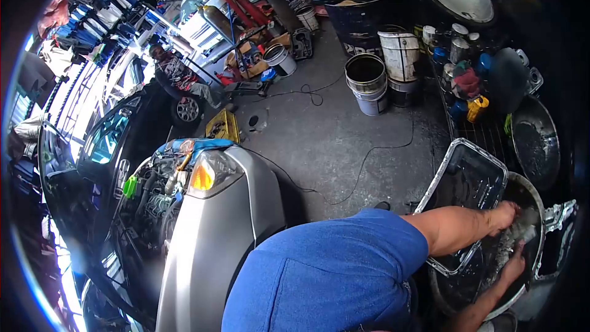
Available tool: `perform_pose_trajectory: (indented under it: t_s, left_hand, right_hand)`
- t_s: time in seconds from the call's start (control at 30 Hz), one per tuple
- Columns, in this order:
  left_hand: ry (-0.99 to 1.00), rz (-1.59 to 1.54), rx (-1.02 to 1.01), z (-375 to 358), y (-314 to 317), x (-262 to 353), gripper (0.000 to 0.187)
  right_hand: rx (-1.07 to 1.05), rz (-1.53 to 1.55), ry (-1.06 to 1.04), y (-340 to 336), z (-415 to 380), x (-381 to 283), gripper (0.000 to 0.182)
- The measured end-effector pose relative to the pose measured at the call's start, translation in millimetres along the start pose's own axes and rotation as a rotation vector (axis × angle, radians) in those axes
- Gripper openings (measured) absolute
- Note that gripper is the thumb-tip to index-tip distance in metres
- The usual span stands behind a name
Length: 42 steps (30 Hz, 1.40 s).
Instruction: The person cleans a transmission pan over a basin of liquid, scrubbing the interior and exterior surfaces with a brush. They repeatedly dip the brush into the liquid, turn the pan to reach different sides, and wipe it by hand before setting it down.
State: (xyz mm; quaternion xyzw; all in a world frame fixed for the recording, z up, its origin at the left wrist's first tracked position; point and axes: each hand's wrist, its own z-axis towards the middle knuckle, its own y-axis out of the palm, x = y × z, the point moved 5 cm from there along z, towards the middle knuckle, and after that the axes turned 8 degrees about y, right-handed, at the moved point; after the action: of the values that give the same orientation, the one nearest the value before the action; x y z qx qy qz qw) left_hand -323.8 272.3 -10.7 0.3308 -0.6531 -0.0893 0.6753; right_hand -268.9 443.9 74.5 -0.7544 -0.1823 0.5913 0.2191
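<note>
head view: both hands over round basin point(542, 224) at lower right. left hand point(504, 216) above, fingers curled, reaching down inside the rim; can't tell if gripping anything. right hand point(515, 264) below it, bent round with thumb raised, near a pale wet blur point(521, 232) between the 2 hands; grip can't be told, blur too smeared to name. that blur is inside the basin, toward its right side. tray point(468, 175), rectangular, wet, tilted, overlaps the basin's left side, just beside left forearm. blue shirt point(319, 270) fills bottom middle.

around: 2nd basin point(536, 144) beyond, at right edge. yellow bottle point(477, 109) and red rag point(466, 83) on the rack near it. bucket point(370, 99) and white pail point(401, 55) on floor, side by side. black cable point(367, 167) loops across floor point(326, 141). silver fender point(206, 252) left of shirt, with headlight point(212, 175) and exposed engine point(158, 197). yellow crate point(230, 124) just past it. co-worker point(177, 77) sits by a car wheel point(187, 110), well apart.
</note>
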Motion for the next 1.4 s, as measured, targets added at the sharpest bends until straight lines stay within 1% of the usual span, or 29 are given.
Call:
perform_pose_trajectory:
  t_s: [0.07, 0.1, 0.13, 0.2, 0.23, 0.3, 0.33, 0.4, 0.43, 0.47, 0.53, 0.57, 0.6, 0.67, 0.7, 0.77, 0.83, 0.87, 0.9, 0.93, 0.97, 1.0, 1.07, 1.1, 1.17, 1.2, 1.27, 1.37, 1.4]
  left_hand:
    - [0.014, 0.033, 0.039, 1, -6, 16, 0.018]
    - [0.021, 0.02, 0.065, 1, -14, 37, 0.016]
    - [0.091, -0.086, 0.03, 5, -17, 29, 0.014]
    - [0.215, -0.313, -0.062, 16, -23, 11, 0.014]
    - [0.306, -0.523, -0.152, 19, -17, -9, 0.014]
    - [0.32, -0.599, -0.227, 17, -9, -17, 0.011]
    - [0.242, -0.465, -0.215, 11, -6, -4, 0.011]
    - [0.098, -0.194, -0.196, -1, -5, 42, 0.019]
    - [0.032, -0.057, -0.177, -6, -9, 62, 0.025]
    - [-0.04, 0.079, -0.154, -11, -12, 69, 0.031]
    - [-0.107, 0.055, -0.151, -4, -14, 38, 0.037]
    - [-0.1, 0.057, -0.152, -1, -13, 25, 0.033]
    - [-0.072, 0.041, -0.144, 0, -12, 18, 0.028]
    - [-0.014, -0.016, -0.133, 4, -9, 5, 0.02]
    - [0.044, -0.082, -0.134, 12, -9, -8, 0.016]
    - [0.28, -0.342, -0.174, 35, -24, -54, 0.014]
    - [0.963, -0.382, -0.595, 51, -40, -47, 0.018]
    - [0.247, -0.105, -0.267, 27, -31, -14, 0.015]
    - [0.057, 0.04, -0.162, 0, -30, 42, 0.012]
    - [-0.035, 0.13, -0.103, -17, -26, 70, 0.01]
    - [-0.121, 0.17, -0.038, -30, -17, 82, 0.01]
    - [-0.045, 0.223, -0.043, -26, -16, 74, 0.008]
    - [0.022, 0.244, -0.065, -15, -21, 37, 0.008]
    - [0.013, 0.21, -0.083, -11, -23, 23, 0.009]
    - [-0.173, -0.036, -0.15, -9, -18, 5, 0.009]
    - [-0.166, 0.189, -0.207, -19, -13, 24, 0.007]
    - [-0.138, 0.637, -0.323, -42, -2, 59, 0.018]
    - [0.057, 0.231, -0.28, -17, 2, -1, 0.014]
    - [0.078, 0.151, -0.229, -12, 4, -5, 0.014]
  right_hand:
    - [-0.076, -0.316, 0.073, 11, -3, 3, 0.068]
    - [-0.103, -0.329, 0.071, 18, -13, 6, 0.064]
    - [-0.011, -0.365, -0.045, 15, -11, 16, 0.063]
    - [-0.087, -0.07, 0.08, 8, 10, 38, 0.063]
    - [-0.017, 0.051, 0.093, 1, 7, 20, 0.063]
    - [-0.015, 0.1, -0.001, -4, -5, -24, 0.063]
    - [0.029, 0.163, -0.039, -2, -7, -28, 0.064]
    - [-0.085, -0.225, 0.03, 4, -12, -16, 0.064]
    - [-0.11, -0.083, 0.031, 13, -1, 20, 0.063]
    - [-0.103, -0.133, 0.052, 7, 1, 17, 0.062]
    - [-0.08, -0.225, 0.112, -10, -2, 5, 0.062]
    - [-0.051, 0.172, 0.063, -8, -3, -4, 0.061]
    - [0.032, 0.375, 0.031, -9, 0, -13, 0.059]
    - [-0.02, 0.006, 0.087, -4, 1, -12, 0.057]
    - [-0.06, 0.083, 0.108, 9, -9, -4, 0.055]
    - [-0.057, -0.144, 0.041, 9, -13, 19, 0.058]
    - [-0.066, -0.359, 0.02, 8, -12, 63, 0.056]
    - [-0.049, -0.641, 0.097, 14, -15, 77, 0.046]
    - [-0.125, -0.579, 0.019, 30, -6, 127, 0.047]
    - [-0.202, -0.515, -0.061, 39, 4, 170, 0.051]
    - [-0.23, -0.609, -0.067, 41, -9, 166, 0.051]
    - [-0.261, -0.703, -0.073, 46, -29, 166, 0.05]
    - [-0.261, -0.599, -0.142, 49, -39, 145, 0.05]
    - [-0.225, -0.405, -0.202, 41, -33, 136, 0.05]
    - [-0.14, -0.383, -0.046, 19, -13, 103, 0.052]
    - [-0.096, -0.554, 0.169, 3, 2, 75, 0.054]
    - [-0.002, -0.31, -0.016, -23, 18, 43, 0.058]
    - [0.098, -0.511, -0.258, -20, -2, 1, 0.06]
    - [0.007, -0.279, -0.079, -12, -18, -3, 0.06]
